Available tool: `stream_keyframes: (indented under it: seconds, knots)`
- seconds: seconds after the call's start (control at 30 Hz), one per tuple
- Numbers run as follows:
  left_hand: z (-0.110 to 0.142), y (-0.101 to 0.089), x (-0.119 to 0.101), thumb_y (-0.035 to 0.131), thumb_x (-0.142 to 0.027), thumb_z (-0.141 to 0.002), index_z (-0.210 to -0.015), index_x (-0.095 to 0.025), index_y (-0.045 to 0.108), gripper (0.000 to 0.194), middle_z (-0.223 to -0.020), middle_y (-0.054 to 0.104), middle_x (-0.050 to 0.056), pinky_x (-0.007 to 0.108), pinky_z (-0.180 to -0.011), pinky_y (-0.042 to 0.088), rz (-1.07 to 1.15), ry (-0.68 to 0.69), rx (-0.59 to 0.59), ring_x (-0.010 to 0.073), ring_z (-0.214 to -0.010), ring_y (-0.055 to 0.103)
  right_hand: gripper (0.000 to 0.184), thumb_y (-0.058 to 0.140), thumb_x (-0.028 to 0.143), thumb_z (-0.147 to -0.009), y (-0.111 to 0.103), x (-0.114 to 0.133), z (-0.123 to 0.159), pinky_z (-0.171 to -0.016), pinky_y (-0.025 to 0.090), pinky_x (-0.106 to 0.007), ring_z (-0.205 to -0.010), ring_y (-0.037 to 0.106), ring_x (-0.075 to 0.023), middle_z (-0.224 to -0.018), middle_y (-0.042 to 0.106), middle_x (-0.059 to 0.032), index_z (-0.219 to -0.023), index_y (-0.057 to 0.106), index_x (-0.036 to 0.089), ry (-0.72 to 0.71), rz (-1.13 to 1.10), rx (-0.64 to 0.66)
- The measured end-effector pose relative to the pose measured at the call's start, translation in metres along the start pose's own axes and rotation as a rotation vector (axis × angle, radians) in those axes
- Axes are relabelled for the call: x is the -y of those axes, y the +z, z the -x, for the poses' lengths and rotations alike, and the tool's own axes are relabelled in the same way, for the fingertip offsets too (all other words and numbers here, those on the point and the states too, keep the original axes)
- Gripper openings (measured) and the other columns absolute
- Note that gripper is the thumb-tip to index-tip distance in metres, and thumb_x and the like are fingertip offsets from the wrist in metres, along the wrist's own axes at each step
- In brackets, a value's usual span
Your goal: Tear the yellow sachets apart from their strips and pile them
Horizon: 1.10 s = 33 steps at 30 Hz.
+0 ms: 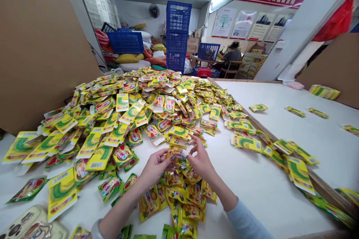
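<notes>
My left hand point(155, 167) and my right hand point(199, 160) meet over the white table point(252, 179), fingers pinched together on one small yellow sachet point(176, 152) held between them. Right below my hands lies a heap of small yellow and orange sachets point(179, 201). Beyond my hands spreads a large pile of yellow-green packet cards point(140, 108), reaching to the table's far edge. More of these cards point(58, 190) lie scattered at my left.
Brown cardboard sheets point(39, 44) stand at the left and at the far right. A wooden strip point(316, 181) divides this table from the neighbouring one, with cards along it. Stacked blue crates point(178, 33) and sacks stand behind. A person point(232, 58) sits at a far desk.
</notes>
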<state>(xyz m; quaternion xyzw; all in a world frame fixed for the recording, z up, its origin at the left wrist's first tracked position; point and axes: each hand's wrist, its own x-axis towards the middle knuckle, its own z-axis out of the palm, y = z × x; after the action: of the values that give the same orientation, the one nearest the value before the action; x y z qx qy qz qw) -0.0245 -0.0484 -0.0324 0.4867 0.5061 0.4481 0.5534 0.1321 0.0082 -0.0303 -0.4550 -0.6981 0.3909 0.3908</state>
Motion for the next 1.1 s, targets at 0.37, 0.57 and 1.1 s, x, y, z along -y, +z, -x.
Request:
stream_keyframes:
  seconds: [0.37,0.57,1.1]
  knots:
    - [-0.044,-0.015,-0.027,0.049,-0.032,-0.08,-0.118,-0.021,0.049,0.04,-0.116,0.054,0.01,0.045,-0.099,0.028,-0.727,0.291,-0.003,0.0269,-0.111,0.044,0.019,0.042,0.014,-0.078,-0.039,-0.005,-0.012,-0.06,0.042,-0.026,-0.063,0.055,-0.0148,-0.078,0.057,-0.0012,-0.096,0.047,0.02,-0.028,0.3,0.083]
    - [-0.11,-0.009,-0.028,0.066,-0.02,-0.06,-0.108,-0.02,0.055,0.049,-0.121,0.048,0.011,0.049,-0.102,0.021,-0.865,0.353,-0.026,0.0331,-0.116,0.036,0.016,0.049,0.005,-0.064,-0.068,-0.022,-0.02,-0.069,0.042,-0.029,-0.076,0.055,-0.0182,-0.077,0.055,-0.0028,-0.071,0.056,0.018,-0.065,0.292,0.073]
    - [0.017,0.014,-0.018,0.061,-0.032,-0.073,-0.111,-0.018,0.046,0.043,-0.095,0.065,0.005,0.032,-0.079,0.046,-0.005,-0.001,0.149,0.0209,-0.09,0.06,0.021,0.066,0.031,-0.071,-0.024,0.03,0.009,-0.03,0.041,-0.019,-0.035,0.049,-0.0061,-0.071,0.057,0.0032,-0.085,0.054,0.02,0.037,-0.706,0.091]
